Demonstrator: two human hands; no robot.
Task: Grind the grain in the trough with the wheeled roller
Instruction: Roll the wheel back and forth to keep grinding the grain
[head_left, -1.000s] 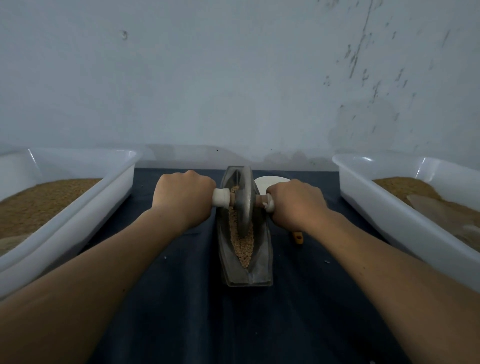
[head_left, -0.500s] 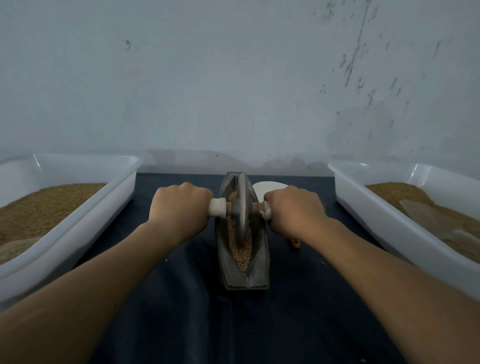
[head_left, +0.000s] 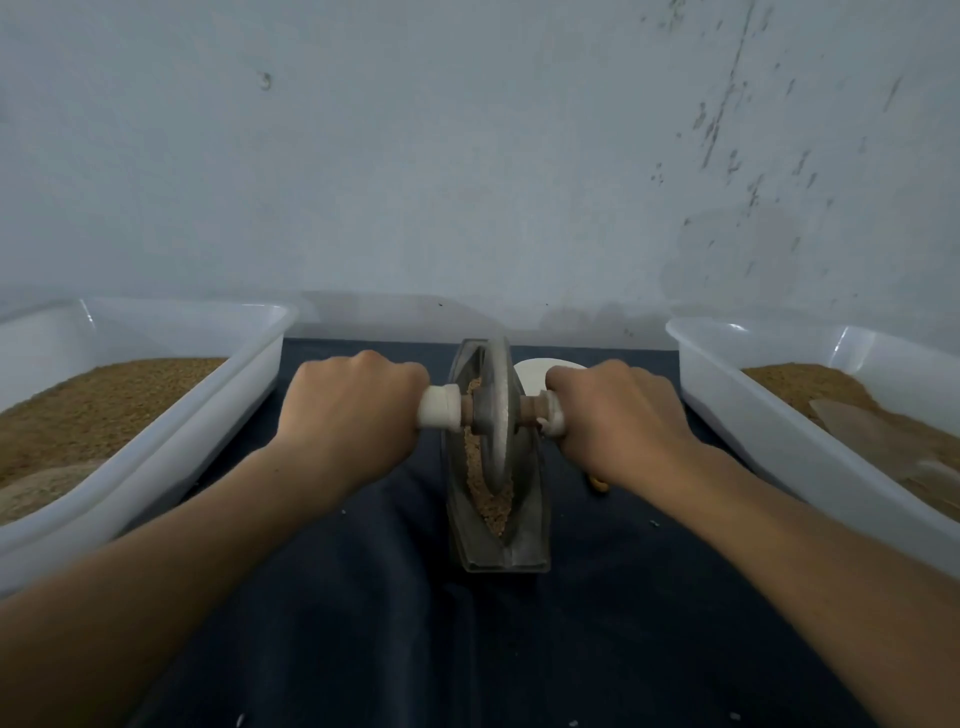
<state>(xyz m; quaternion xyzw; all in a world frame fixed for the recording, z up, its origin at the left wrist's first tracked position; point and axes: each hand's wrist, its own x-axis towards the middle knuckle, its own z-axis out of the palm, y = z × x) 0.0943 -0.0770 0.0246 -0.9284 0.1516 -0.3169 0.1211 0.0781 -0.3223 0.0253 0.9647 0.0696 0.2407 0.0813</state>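
Note:
A narrow grey metal trough lies lengthwise on a dark cloth at the centre. Brown grain fills its groove. The wheeled roller, a grey metal disc on a wooden axle with white handle ends, stands upright in the groove over the trough's middle and far part. My left hand grips the left handle and my right hand grips the right handle. Both fists hide most of the handles.
A white plastic tub of brown grain stands at the left, and another white tub with grain and a scoop stands at the right. A white round object lies behind the trough. A small orange object lies under my right wrist. A grey wall stands close behind.
The roller and both hands have shifted slightly away from me along the trough, baring more grain at the near end. The view has tilted up a little.

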